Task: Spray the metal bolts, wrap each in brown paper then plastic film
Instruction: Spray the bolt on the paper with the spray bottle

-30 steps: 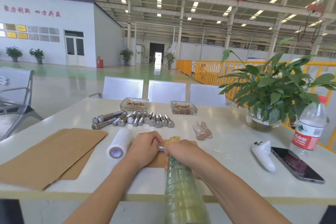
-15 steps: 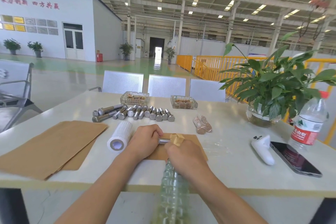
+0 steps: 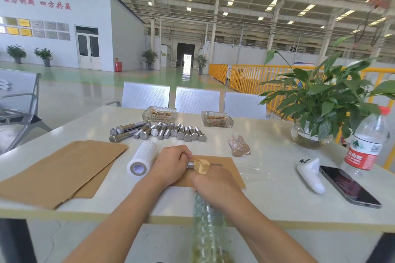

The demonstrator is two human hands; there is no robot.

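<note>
Your left hand (image 3: 171,163) is curling round the bare metal end of a bolt (image 3: 190,164) at the table's near middle, fingers closed on it. The bolt's other end is wearing a twist of brown paper (image 3: 202,165), and it is lying over a brown paper sheet (image 3: 226,168) spread flat beneath both hands. Your right hand (image 3: 215,186), just toward 5 o'clock of the left, is closing its fingers on a band of plastic film (image 3: 206,226) that is stretching from the hand back toward you, off the table's near edge at 6 o'clock.

At 9 o'clock of your left hand, just beside it, the white film roll (image 3: 142,159) is lying on its side. Farther toward 9 o'clock, a stack of brown paper sheets (image 3: 62,166) is resting flat. At 12 o'clock, a row of bare bolts (image 3: 171,131) is waiting, heads toward you, with two glass dishes (image 3: 159,114) behind them. At 1 o'clock, two wrapped bolts (image 3: 238,145) are lying side by side, touching. Toward 3 o'clock, a white device (image 3: 311,175) is sitting just beside a dark phone (image 3: 350,190); behind them a water bottle (image 3: 365,145) and a potted plant (image 3: 318,109) are standing on the table (image 3: 277,198).
</note>
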